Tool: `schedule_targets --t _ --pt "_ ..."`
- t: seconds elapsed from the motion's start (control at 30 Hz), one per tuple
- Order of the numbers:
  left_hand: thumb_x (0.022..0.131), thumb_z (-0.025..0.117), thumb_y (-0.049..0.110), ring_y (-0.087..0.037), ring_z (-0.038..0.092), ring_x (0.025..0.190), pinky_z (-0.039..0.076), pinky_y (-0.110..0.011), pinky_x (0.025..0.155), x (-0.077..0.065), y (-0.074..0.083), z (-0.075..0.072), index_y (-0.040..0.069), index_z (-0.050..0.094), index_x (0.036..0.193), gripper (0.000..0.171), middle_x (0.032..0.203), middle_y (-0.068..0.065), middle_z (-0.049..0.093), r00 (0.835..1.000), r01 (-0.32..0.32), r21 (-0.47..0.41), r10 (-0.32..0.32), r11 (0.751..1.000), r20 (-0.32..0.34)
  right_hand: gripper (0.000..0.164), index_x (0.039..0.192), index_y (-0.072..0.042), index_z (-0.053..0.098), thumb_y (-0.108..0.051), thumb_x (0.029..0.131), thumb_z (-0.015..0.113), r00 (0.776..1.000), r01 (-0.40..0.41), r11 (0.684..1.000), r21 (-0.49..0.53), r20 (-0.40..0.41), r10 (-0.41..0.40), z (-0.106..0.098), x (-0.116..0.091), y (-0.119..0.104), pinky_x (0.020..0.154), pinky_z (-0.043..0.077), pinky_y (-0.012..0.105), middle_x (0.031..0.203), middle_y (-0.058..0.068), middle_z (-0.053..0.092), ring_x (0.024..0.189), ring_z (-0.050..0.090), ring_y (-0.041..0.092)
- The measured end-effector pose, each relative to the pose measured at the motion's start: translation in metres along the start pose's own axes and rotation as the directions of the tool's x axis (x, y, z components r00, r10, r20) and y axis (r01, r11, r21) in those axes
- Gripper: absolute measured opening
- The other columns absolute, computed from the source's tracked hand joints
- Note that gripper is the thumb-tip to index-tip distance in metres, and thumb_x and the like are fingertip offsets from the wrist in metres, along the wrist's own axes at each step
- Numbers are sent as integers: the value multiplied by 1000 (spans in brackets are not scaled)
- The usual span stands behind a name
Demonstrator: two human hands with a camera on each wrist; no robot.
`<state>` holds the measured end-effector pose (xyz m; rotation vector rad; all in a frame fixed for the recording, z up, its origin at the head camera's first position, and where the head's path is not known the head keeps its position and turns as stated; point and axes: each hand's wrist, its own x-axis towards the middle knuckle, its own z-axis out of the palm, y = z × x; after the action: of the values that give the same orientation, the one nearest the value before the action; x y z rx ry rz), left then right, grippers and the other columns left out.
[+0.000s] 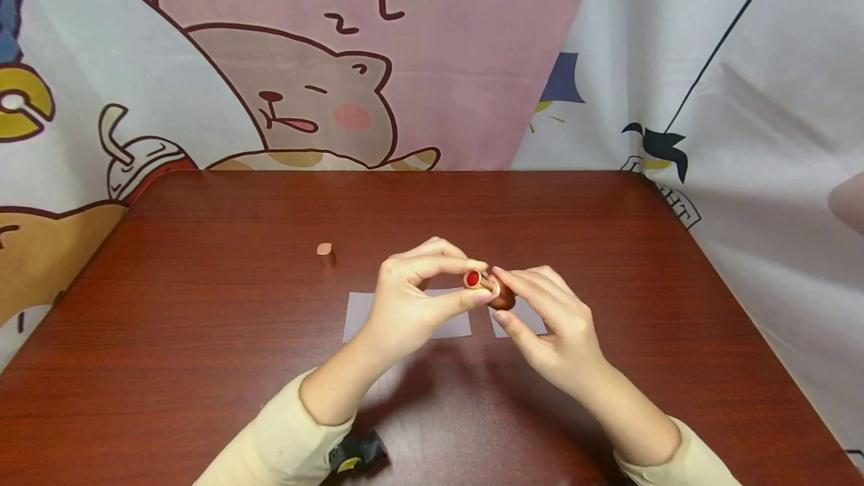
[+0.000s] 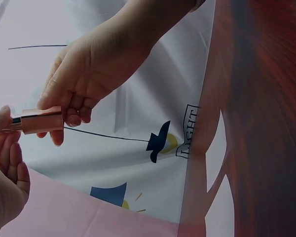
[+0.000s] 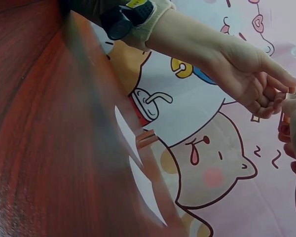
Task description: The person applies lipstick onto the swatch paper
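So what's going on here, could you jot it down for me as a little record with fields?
Left hand: pinches the red-tipped end of the lipstick
Right hand: holds the lipstick's rose-gold base
Lipstick state: uncapped, red tip showing, held above the table
Cap: stands apart on the table, left of the hands
Paper slips: two pale pieces lying flat under the hands
Backdrop: cartoon-printed cloth behind the table
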<state>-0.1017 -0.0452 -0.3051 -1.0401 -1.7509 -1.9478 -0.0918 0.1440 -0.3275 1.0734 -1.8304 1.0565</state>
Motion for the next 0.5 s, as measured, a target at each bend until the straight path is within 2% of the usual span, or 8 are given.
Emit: schedule_targets --t 0.27,0.5 --pt "68 81 -8 -19 62 80 52 -31 68 0 2 1 -6 73 91 24 81 -6 66 1000 22 35 -21 999 -23 43 95 13 67 -29 85 74 992 -12 1000 15 -129 14 4 2 -3 78 44 21 85 19 68 81 59 22" --pt "68 81 -10 -20 62 79 53 -32 70 0 2 1 -7 72 91 25 82 -7 67 999 16 20 -16 1000 -33 41 89 11 67 -29 84 75 988 -31 999 15 -151 33 6 2 -4 76 43 20 82 18 66 80 58 20"
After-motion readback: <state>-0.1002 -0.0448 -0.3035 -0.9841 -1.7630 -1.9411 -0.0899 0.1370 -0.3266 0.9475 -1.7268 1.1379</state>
